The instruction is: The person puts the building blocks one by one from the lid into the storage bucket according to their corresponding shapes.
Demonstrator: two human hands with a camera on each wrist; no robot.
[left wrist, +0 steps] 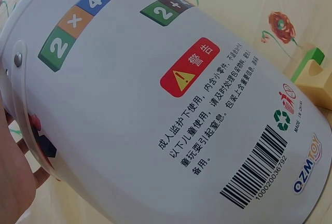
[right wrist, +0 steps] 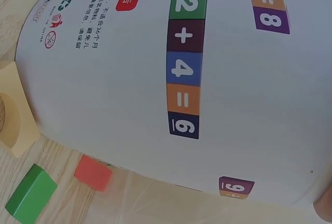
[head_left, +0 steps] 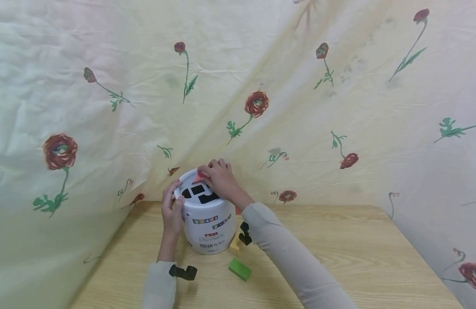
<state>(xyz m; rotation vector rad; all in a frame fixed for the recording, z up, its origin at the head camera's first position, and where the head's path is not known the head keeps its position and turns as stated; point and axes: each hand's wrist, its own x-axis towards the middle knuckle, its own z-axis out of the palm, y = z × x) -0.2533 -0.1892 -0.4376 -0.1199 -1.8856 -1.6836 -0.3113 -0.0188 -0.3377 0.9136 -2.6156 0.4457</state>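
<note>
A white toy bucket (head_left: 209,229) with a shape-sorter lid (head_left: 186,200) stands on the table, black cut-outs showing in the lid. My left hand (head_left: 171,208) grips the bucket's upper left rim, thumb on the near side. Over the lid's far part, my right hand (head_left: 222,180) pinches a red block (head_left: 200,177) with a pointed end, partly hidden by the fingers. In the right wrist view the bucket fills most of the picture, and the pinched block is out of sight. The left wrist view shows the bucket's printed side and my left fingers beside its handle (left wrist: 21,99).
Right of the bucket lie a yellow block with a curved cut-out (right wrist: 23,117), a green block (head_left: 239,269) and another red block (right wrist: 93,173). The wooden table (head_left: 338,253) meets a flowered cloth (head_left: 299,120) behind and at both sides. Black mounts sit on both wrists.
</note>
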